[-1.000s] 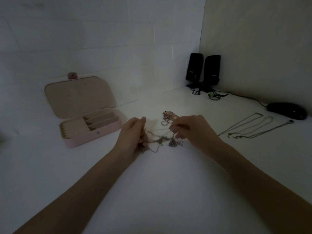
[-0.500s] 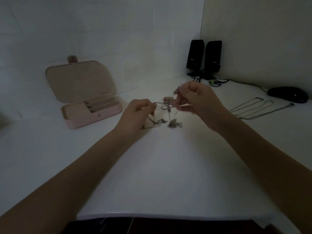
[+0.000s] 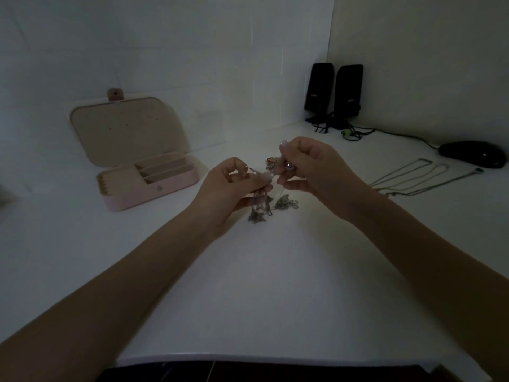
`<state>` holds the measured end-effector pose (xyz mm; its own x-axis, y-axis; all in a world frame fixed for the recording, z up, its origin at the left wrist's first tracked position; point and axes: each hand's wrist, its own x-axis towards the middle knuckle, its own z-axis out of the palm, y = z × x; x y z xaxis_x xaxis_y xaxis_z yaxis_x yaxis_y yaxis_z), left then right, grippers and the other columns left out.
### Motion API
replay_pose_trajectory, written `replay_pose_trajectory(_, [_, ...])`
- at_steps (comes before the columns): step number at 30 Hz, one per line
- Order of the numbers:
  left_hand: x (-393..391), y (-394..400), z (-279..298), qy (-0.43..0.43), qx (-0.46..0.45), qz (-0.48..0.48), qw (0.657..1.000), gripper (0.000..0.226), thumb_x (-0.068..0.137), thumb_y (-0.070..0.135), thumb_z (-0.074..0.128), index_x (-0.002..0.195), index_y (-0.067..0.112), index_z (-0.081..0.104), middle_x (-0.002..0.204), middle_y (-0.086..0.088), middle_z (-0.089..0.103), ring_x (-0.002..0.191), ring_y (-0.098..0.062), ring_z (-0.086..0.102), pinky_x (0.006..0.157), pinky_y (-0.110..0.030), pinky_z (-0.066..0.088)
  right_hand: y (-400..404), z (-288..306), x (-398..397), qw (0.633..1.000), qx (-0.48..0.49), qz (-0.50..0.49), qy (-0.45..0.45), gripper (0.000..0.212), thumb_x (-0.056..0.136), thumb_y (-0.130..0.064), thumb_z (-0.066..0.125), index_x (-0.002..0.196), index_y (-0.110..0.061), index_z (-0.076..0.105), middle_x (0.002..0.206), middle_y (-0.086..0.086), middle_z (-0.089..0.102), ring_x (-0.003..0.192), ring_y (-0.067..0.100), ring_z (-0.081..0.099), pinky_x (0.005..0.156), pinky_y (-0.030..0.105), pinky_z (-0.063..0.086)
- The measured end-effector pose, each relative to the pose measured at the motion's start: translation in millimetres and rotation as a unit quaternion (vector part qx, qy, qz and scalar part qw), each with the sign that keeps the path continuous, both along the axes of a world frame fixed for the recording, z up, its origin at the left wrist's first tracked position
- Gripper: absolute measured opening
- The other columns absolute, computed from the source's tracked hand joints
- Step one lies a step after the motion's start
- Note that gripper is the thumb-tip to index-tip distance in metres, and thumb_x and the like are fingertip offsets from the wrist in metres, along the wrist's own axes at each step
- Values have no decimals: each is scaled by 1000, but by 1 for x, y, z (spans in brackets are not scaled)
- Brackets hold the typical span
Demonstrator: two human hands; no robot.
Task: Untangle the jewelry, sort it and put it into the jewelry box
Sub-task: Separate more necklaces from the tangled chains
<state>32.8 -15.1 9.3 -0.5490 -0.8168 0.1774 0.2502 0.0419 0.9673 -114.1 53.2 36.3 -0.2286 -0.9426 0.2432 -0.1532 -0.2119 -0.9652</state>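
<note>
Silver chain tangle hangs from left hand, pinched; right hand pinches a strand beside it. Recommend slack, gentle teasing; pulling likely tightens knots.

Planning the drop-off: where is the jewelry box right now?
In the head view the pink jewelry box sits open on the table's left side, left of the left hand, its lid leaning against the wall.
</note>
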Motion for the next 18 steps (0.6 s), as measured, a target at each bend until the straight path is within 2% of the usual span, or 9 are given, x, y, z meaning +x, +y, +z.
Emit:
replay_pose_trajectory(4, [-3,4,0,-56,1,-1,998,20,78,-5,67,79,11,55,59,-6,64,51,-14,57,51,-20,48,-1,1,-5,998,-16,-35,-41,29,95,-30,52,73,-12,52,71,4,66,60,11,63,58,21,52])
replay_pose_trajectory(8, [-4,5,-1,-79,-1,-26,997,15,84,-5,59,87,6,68,62,-3,64,53,-12,55,53,-20,46,0,2,-8,998,-18,-41,-46,27,95,-31,53,76,-11,50,61,2,65,57,17,65,54,25,54])
replay_pose_trajectory(11, [-3,5,-2,-102,-39,-17,994,24,86,-2,57,73,11,73,63,-5,62,54,-11,53,59,-22,43,0,-1,-9,997,-27,-66,-32,25,94,-27,56,79,-8,50,57,4,65,52,19,66,51,27,55])
replay_pose_trajectory(15, [-5,6,1,-103,-53,-3,993,37,90,5,55,58,18,68,62,0,58,57,-11,49,57,-22,41,0,-2,-11,995,-32,-84,-44,24,90,-25,62,81,-5,53,57,6,65,50,20,65,46,24,52])
replay_pose_trajectory(18, [-5,4,-4,-129,-111,37,985,30,86,23,62,57,26,67,71,-3,58,66,-26,42,59,-30,35,0,-2,-12,995,-26,-99,-3,24,88,-26,65,78,-6,55,55,4,64,42,13,59,44,22,49])
